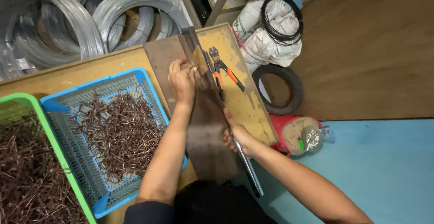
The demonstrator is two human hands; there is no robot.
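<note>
A: Left hand?
B: I see it pressing flat on the metal jig at twelve o'clock; right hand fisted round the lever handle at five; blue basket at nine.

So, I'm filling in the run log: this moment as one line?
left hand pressing on metal jig | right hand gripping lever handle | blue basket beside

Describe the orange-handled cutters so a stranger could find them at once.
Start at the worn yellow wooden workbench, then move to its far right part, beyond the long dark metal bending jig that the left hand presses on. The orange-handled cutters lie flat there, just right of the jig. They are the only loose hand tool on the bench, with bright orange-and-black grips and dark jaws pointing away from the person.
</note>
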